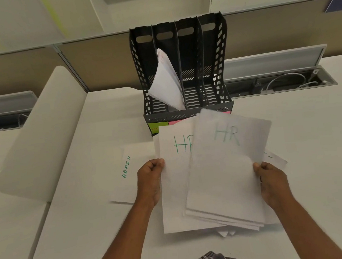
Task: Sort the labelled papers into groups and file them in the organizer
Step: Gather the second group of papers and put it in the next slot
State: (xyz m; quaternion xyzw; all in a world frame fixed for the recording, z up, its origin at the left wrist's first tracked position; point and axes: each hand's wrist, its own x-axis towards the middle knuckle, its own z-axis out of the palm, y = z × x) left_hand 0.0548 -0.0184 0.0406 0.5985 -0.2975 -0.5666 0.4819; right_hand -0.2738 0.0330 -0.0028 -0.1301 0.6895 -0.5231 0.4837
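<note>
both hands grip hr sheets: left hand (151, 179) fingers closed on one hr sheet (175, 181), right hand (272, 182) fingers pinching the hr stack (226, 176). the organizer (182, 69) stands straight ahead beyond the fingertips, slots running away from them. the sheets' long axis already points at it, both hands about equally near.

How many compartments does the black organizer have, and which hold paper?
4, side by side in the organizer. Only the second from the left holds folded papers; the other three look empty, though their front ends are partly hidden by the raised HR sheets.

An office: partitioned desk (292, 138), cable tray (282, 83), file organizer (180, 65).
</note>
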